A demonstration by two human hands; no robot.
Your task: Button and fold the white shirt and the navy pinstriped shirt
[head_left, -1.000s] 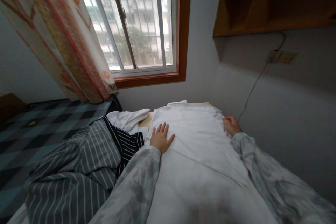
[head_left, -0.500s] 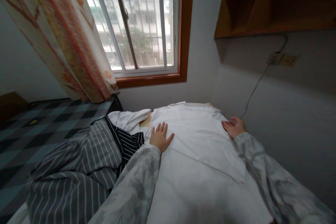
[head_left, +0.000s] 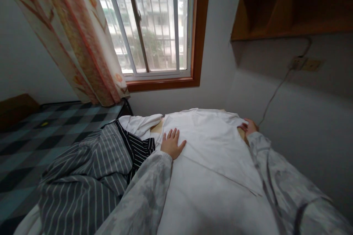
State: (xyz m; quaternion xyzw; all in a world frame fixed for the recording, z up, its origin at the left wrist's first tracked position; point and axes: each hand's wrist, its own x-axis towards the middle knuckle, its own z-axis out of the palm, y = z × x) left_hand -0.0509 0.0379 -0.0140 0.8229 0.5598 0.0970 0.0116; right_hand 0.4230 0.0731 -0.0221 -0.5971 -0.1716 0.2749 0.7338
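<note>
A white garment (head_left: pixel 212 143) lies spread out over a white-covered surface (head_left: pixel 209 205), with thin dark lines running slantwise near its lower edge. Flat on its left side rests my left hand (head_left: pixel 173 144), fingers spread, holding nothing. At the garment's far right edge, my right hand (head_left: pixel 248 126) has its fingers closed on the fabric, which is pulled up slightly there. A strip of tan board shows under that edge. Just left of my left hand lie a black-and-white striped piece (head_left: pixel 142 150) and a bunched white cloth (head_left: pixel 140 125).
A grey striped garment (head_left: pixel 91 169) is heaped at the left, beside a checked bed cover (head_left: pixel 22 147). Ahead stand a window (head_left: pixel 154 25) and a flowered curtain (head_left: pixel 74 36). On the right wall are a wooden shelf (head_left: pixel 264 33), a socket (head_left: pixel 298 63) and a hanging cord (head_left: pixel 273 97).
My right hand has closed on the garment's right edge and drawn the fabric up a little, baring tan board beneath. My left hand stays flat. The view has shifted slightly left.
</note>
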